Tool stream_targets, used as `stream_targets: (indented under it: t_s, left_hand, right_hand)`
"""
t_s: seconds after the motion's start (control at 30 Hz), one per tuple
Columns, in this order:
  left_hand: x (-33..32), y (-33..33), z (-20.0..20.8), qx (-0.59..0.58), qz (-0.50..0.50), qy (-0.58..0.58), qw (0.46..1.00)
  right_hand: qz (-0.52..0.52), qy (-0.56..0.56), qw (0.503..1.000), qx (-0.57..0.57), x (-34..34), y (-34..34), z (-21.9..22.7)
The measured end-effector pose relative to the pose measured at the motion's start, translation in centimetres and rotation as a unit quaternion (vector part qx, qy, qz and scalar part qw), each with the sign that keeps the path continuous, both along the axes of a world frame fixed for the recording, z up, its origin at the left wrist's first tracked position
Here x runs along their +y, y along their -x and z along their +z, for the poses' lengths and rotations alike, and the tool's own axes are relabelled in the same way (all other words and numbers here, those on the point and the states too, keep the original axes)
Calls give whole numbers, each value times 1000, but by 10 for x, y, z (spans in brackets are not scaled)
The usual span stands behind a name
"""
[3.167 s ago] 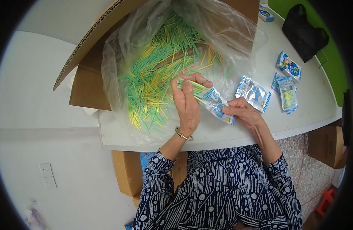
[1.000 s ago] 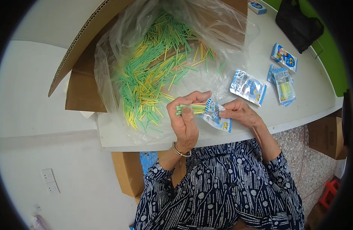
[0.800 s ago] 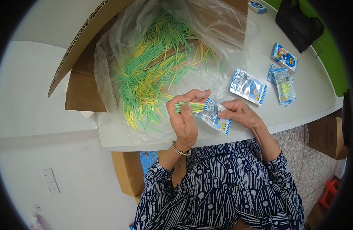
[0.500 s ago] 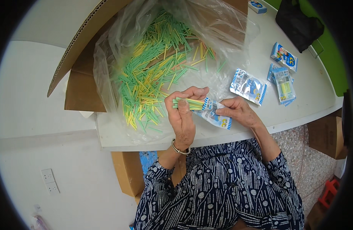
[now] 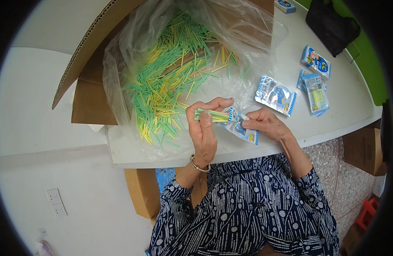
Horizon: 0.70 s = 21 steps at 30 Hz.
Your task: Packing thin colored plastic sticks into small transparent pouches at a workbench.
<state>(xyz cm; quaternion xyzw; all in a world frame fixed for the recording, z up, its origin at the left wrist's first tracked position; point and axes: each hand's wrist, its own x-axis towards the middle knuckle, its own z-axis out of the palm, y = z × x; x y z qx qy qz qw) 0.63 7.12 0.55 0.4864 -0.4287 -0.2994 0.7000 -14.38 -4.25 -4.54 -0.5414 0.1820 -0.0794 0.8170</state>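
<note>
1. Well, biggest of all is the white table (image 5: 350,104), its near edge bowing past the person's patterned shirt (image 5: 243,205).
2. Upper left, the cardboard box (image 5: 92,100) gapes, clear plastic film (image 5: 119,87) hanging out of it around a heap of loose sticks (image 5: 160,100), mostly green and yellow.
3. Left hand (image 5: 203,134) up from below, bangle (image 5: 200,166) at the wrist, fingers curled, thumb laid across: a narrow grip on a bunch of sticks (image 5: 217,116).
4. Right hand (image 5: 269,126) angles in, wrist bent leftward, pinching the held packet (image 5: 243,131), thumb on top.
5. Just beyond it, a flat packet (image 5: 276,96); farther right, a small carton (image 5: 317,62) and two overlapping packets (image 5: 317,94).
6. Labels now: blue-and-white striped ends, a yellow-and-blue motif low on the held packet; its lettering is too small to read.
7. Smallest, that bunch: between the hands, right ends at the packet's striped mouth. How deep, I cannot tell.
</note>
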Motion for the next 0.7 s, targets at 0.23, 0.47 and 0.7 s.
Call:
stream_targets:
  t_s: [0.23,0.47,0.7]
  left_hand:
    - [4,-3,-7,27,3,18,999]
    - [-2,-2,3,39,-1,3,999]
    - [2,-5,-13,-11,-10,2,1000]
  right_hand:
    - [-4,-24,1000,4,2,0,4]
    - [9,12,1000,19,3,-1,10]
    - [5,-3,1000,11,2,-1,6]
